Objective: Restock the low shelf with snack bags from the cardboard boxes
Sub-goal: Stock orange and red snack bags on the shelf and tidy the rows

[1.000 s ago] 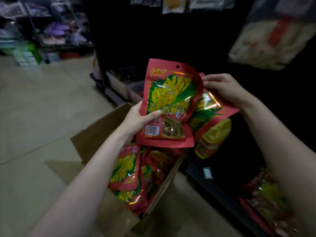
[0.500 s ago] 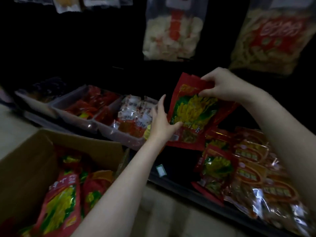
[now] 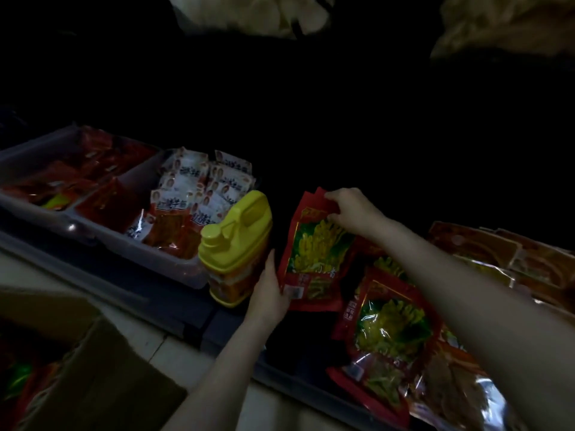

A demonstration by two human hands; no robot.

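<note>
Now | L hand (image 3: 267,293) + R hand (image 3: 351,209) grip 2 red bags (image 3: 314,253) | 1 yellow jug (image 3: 235,244)

the snack bag (image 3: 314,256) pinched in my right fingers (image 3: 337,203) is glossy red foil-like plastic. just left of my left fingers (image 3: 270,269), the yellow jug (image 3: 235,241) is smooth plastic. the box (image 3: 93,377) below my left wrist is matt cardboard.

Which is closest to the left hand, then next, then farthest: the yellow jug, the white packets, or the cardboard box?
From the left hand:
1. Yellow jug, right beside it on the left.
2. White packets, farther back-left in the tray.
3. Cardboard box, bottom-left on the floor.
</note>
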